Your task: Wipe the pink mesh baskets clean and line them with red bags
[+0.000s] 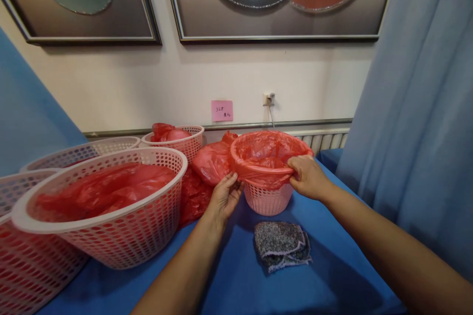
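Note:
A small pink perforated basket stands on the blue table, lined with a red plastic bag folded over its rim. My left hand pinches the bag's edge at the basket's left side. At the right rim, my right hand grips the folded bag edge, fingers closed on the plastic. Both forearms reach in from the bottom of the view.
A large pink basket holding red bags sits at the left, with more baskets beside and behind it. Loose red bags lie left of the small basket. A grey folded cloth lies in front. A blue curtain hangs at right.

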Tool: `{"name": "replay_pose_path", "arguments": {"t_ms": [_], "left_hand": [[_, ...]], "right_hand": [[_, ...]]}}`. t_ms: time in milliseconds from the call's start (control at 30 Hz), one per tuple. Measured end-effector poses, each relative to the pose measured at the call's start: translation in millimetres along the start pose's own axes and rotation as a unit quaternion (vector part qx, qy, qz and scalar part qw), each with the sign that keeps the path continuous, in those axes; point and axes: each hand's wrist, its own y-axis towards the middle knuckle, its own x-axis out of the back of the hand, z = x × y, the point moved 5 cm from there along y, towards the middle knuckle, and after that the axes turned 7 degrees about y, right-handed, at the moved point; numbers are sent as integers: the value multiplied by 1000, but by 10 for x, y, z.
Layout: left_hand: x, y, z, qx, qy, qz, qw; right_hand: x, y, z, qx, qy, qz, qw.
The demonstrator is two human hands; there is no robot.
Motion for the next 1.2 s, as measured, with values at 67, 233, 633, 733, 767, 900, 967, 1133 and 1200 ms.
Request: {"name": "replay_pose_path", "arguments": {"t_ms": [67, 233, 633, 733, 767, 900, 967, 1133, 1200], "left_hand": [[72, 41, 51, 8, -3, -16, 1000], [141, 78, 38, 7, 14, -44, 999], [45, -450, 140, -55, 119, 37, 991], [195, -413, 222, -37, 140, 7, 989], [245, -384, 237, -34, 158, -4, 987], [373, -345, 72, -126, 222, -92, 962], [271, -455, -193, -266, 263, -111, 921], [-610, -823, -723, -517, 512, 97, 679], [-943, -786, -696, -481, 654, 212, 544]], "right_hand": [[9, -8, 5, 2, -2, 2, 1000], [10, -29, 50, 11, -14, 4, 1000], [40, -350, 331, 52, -37, -21, 998], [49, -410, 375, 52, -40, -16, 998], [49, -416, 372, 49, -40, -14, 998], [46, -382, 291, 33, -40, -14, 999], [44, -349, 252, 25, -42, -14, 999], [28, -270, 267, 29, -59, -5, 998], [25, -236, 273, 23, -63, -5, 998]]}}
